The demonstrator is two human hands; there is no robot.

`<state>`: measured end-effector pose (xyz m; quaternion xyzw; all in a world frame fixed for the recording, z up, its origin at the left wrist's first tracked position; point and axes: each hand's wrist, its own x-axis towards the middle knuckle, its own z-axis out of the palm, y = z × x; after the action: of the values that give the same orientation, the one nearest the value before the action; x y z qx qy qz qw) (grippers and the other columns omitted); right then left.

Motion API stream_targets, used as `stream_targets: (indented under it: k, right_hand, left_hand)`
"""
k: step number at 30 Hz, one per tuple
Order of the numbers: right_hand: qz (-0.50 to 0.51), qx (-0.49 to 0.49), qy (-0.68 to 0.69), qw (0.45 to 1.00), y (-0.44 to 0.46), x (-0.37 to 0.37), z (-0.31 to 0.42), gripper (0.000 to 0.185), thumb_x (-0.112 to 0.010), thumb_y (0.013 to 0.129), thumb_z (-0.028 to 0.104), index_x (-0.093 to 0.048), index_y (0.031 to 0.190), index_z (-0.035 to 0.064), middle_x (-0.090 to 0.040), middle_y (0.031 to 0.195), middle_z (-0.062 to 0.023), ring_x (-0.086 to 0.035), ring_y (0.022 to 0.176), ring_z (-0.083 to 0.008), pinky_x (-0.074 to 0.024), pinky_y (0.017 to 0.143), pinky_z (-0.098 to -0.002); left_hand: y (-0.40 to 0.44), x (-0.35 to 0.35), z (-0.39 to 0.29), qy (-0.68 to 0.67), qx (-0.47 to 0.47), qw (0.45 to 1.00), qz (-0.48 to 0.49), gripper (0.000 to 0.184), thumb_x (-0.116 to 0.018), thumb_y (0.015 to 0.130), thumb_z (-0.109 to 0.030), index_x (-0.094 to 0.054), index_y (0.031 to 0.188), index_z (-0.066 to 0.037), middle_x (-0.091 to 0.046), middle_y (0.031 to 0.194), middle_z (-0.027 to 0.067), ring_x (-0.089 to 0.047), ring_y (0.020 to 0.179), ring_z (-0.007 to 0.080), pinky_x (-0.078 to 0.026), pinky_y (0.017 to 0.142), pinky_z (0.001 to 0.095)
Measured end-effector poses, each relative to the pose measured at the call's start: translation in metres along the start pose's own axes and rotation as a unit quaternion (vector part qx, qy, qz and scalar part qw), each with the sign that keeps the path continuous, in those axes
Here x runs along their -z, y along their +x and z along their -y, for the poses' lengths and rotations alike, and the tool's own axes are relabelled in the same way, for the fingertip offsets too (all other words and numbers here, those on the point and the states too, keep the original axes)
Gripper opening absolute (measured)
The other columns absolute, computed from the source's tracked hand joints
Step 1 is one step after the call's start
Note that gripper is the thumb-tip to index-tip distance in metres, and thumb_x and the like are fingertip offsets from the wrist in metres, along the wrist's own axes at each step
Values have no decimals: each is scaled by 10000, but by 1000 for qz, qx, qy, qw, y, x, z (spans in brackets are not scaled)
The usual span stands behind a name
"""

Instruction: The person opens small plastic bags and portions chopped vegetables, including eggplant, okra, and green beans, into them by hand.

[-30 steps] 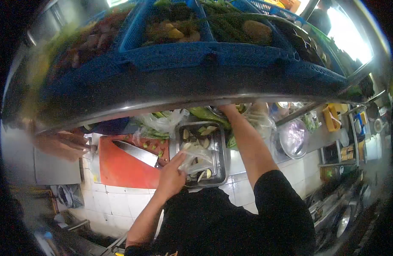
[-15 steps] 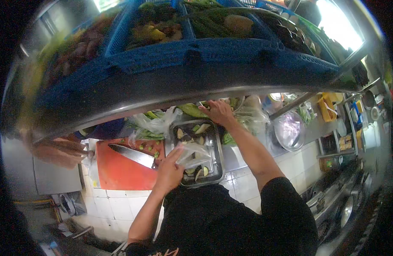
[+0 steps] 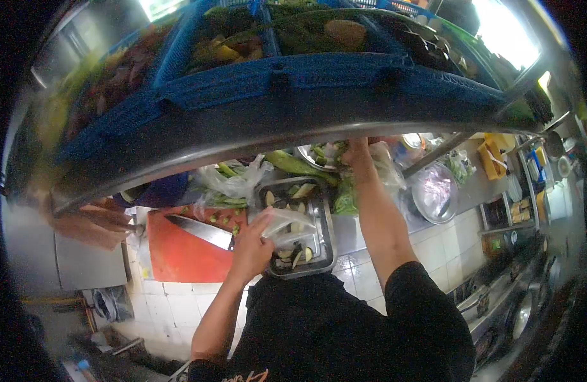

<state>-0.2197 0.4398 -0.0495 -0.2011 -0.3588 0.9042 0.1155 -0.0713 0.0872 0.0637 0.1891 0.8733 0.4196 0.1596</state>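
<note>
My left hand (image 3: 254, 247) has its fingers closed on a clear plastic bag (image 3: 289, 224), held over a metal tray (image 3: 332, 239). Cut eggplant pieces (image 3: 303, 256) lie in that tray. My right hand (image 3: 357, 155) reaches in beneath the shelf edge, beside a metal bowl (image 3: 304, 153) of chopped green vegetables (image 3: 321, 151). Its fingers are hidden, so what they touch does not show. A long green vegetable (image 3: 287, 162) lies behind the tray, and bagged greens (image 3: 348, 196) are below my right wrist.
On the left, a knife (image 3: 201, 232) rests on a red cutting board (image 3: 182, 256) with small green pieces (image 3: 226, 221). A shelf edge (image 3: 274, 148) with blue vegetable crates (image 3: 331, 70) overhangs the counter. A large metal bowl (image 3: 435, 194) stands at right.
My right hand has moved right and farther in, from the near side of the bowl to under the shelf. My left hand stays with the bag over the tray.
</note>
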Motion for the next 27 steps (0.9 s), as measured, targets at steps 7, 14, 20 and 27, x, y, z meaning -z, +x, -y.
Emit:
stream_targets:
  k: [7,14,20,27]
  right_hand:
    - [42,56,145,987,-23,-9,5,312,-520,841,386,-575,985,115,-623,964,-75,-601,860,-276,-522,729,-486]
    - [138,-43,158,977,-139,-74,16,237,-518,871,264,-560,1023,88,-602,1005,-88,-579,935,-275,-491,824,-458]
    - [193,20,-382,903,-225,-73,-38,310,-565,847,164,-521,1127,40,-581,1059,-105,-569,984,-235,-485,811,-379]
    - [132,122,-627,758,-233,-74,-50,448,-585,753,141,-501,1159,-28,-546,1124,-214,-514,1071,-352,-392,930,-382]
  left_hand:
    - [14,-10,3,10,-48,999,3,523,-451,696,-14,-484,1217,16,-458,1313,138,-448,1196,293,-367,975,330]
    - [37,-20,1,-2,-85,996,8,537,-482,688,-25,-461,1220,45,-439,1314,178,-419,1217,316,-316,1025,347]
    - [40,-19,-20,-59,-83,995,7,542,-508,677,-22,-463,1212,54,-431,1311,205,-453,1184,327,-353,997,358]
    - [48,-58,15,31,-125,991,-25,548,-467,702,2,-427,1243,77,-427,1310,222,-606,919,305,-475,827,337]
